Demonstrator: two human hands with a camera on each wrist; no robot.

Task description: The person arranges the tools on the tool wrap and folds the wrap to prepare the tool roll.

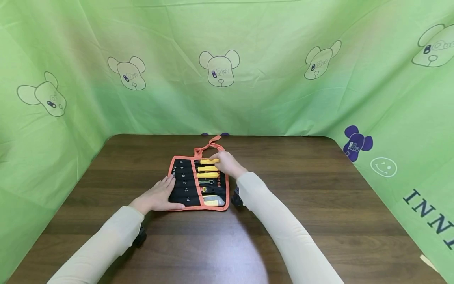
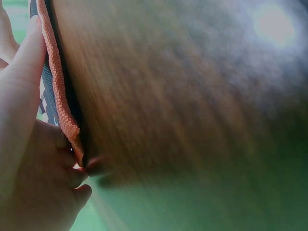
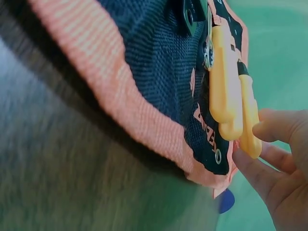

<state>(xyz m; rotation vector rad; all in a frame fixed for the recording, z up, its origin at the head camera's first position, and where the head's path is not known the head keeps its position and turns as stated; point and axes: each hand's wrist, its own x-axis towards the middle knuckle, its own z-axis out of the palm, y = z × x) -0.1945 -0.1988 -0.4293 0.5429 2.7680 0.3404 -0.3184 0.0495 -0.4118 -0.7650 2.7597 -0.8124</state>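
A black tool roll (image 1: 185, 185) with orange edging lies spread on the table, numbers printed on its left flap. My left hand (image 1: 161, 196) rests on that flap's left edge, fingers extended; its thumb lies along the orange binding (image 2: 57, 86) in the left wrist view. At the roll's top right, my right hand (image 1: 228, 163) pinches the handle end of a yellow-handled screwdriver (image 3: 249, 115), whose other end is hidden in its pocket. Below it sit two more yellow handles (image 1: 207, 172), a green-toned wrench (image 1: 206, 182), a dark tool with a yellow label (image 1: 207, 189) and a utility knife (image 1: 213, 200).
An orange tie strap (image 1: 209, 146) trails from the roll's top edge towards the back of the brown wooden table (image 1: 301, 189). Green printed cloth (image 1: 220, 106) hangs behind and along both sides. Dark wrist cameras (image 1: 140, 237) sit under both cuffs.
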